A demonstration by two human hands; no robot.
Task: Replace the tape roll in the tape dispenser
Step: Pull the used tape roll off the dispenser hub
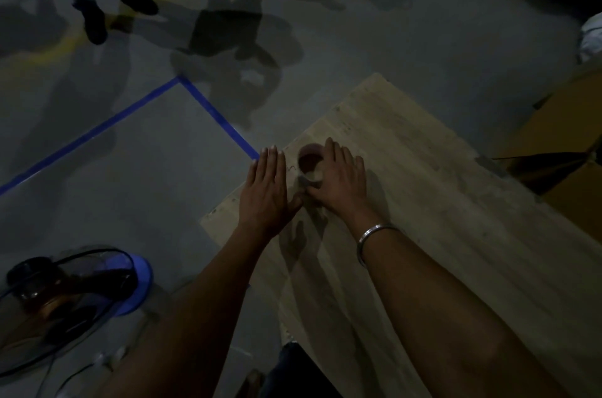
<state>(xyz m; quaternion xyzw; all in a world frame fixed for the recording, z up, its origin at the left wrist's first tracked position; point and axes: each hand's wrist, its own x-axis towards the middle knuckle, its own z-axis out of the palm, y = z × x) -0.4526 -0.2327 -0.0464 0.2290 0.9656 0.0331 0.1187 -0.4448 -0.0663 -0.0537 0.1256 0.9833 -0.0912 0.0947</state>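
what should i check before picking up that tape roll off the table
1. Brown tape roll on the pale wooden table, near its corner: ok.
2. Right hand beside the roll, fingers round its far side; firm grip: cannot tell.
3. Left hand flat, fingers straight, holding nothing: ok.
4. Tape dispenser in sight: not ok, none visible.
5. Lighting: not ok, dim.

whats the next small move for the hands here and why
Probably close the right hand round the tape roll and lift it off the wooden table. The roll stands near the table's corner, the right hand lies against its side, and the left hand is flat and open beside it. No dispenser is in view.
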